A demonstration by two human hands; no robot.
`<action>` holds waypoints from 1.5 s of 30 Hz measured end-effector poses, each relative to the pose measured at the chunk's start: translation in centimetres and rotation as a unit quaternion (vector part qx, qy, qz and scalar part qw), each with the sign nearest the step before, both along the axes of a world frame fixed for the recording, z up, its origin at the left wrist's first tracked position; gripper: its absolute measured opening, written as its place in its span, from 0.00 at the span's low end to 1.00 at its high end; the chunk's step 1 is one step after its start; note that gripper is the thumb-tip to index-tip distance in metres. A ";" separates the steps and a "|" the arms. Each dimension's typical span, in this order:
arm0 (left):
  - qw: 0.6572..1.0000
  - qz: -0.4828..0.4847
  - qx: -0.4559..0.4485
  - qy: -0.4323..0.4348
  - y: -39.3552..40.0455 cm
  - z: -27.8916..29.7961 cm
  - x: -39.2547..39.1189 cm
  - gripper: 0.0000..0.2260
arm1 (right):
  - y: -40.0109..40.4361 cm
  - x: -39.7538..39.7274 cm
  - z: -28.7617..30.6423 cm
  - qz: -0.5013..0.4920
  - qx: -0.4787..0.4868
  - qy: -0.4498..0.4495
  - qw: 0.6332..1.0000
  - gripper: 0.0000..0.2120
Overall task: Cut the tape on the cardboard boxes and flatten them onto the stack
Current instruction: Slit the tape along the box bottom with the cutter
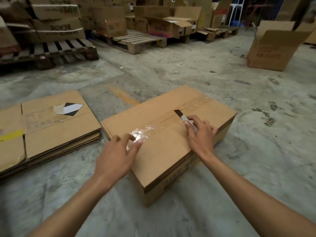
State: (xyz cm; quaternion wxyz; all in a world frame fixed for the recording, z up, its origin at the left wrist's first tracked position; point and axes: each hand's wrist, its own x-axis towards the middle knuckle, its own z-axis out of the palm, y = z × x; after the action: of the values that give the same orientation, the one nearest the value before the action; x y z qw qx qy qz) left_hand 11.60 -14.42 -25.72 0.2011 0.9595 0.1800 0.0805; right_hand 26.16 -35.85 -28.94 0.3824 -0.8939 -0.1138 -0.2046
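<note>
Right hand (200, 132) pinches a cutter (185, 119) at the box (164, 144) seam; left hand (119, 151), fingers spread, steadies its taped top. Stack (51, 127) lies just beside the box. Draw the blade shallowly along the tape (142, 134).

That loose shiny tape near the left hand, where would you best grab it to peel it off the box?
Probably at the crinkled, lifted end of the tape, right by the left hand. It looks raised off the box lid there, so fingers can pinch it from the near side and pull along the seam, away from the cutter in the right hand.
</note>
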 end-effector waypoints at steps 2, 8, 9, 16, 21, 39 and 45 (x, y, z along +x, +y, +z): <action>1.000 0.018 -0.020 -0.016 4.4 -1.4 2.9 0.24 | 1.5 -3.3 -0.4 0.020 0.068 0.018 0.997 0.10; 0.988 -0.002 -0.155 0.008 10.4 -4.1 7.3 0.31 | 5.3 -8.1 -2.8 0.078 0.090 0.023 0.993 0.15; 0.986 0.001 -0.166 -0.006 10.2 -4.0 7.2 0.34 | 5.1 -7.5 -2.7 0.077 0.103 0.013 0.992 0.15; 0.995 0.062 -0.072 -0.040 5.6 -4.0 2.7 0.45 | 1.6 1.4 -0.7 0.172 -0.026 0.018 0.985 0.13; 0.996 -0.015 -0.046 -0.072 4.9 -4.5 0.6 0.43 | 2.6 1.0 1.7 0.110 -0.158 0.066 0.979 0.13; 0.989 0.081 0.073 -0.098 -1.5 -3.6 -2.4 0.39 | 0.2 -12.4 -0.2 0.167 -0.050 0.080 0.982 0.09; 0.983 0.078 0.056 -0.158 -2.0 -5.2 -2.7 0.34 | -1.3 -14.9 -1.0 0.179 -0.041 0.132 0.974 0.09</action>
State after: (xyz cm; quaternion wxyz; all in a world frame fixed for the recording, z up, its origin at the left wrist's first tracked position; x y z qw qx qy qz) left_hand 8.92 -16.47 -30.91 0.1656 0.9276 0.2154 0.2564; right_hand 11.26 -37.19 -29.96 0.3873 -0.8932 -0.2284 -0.0079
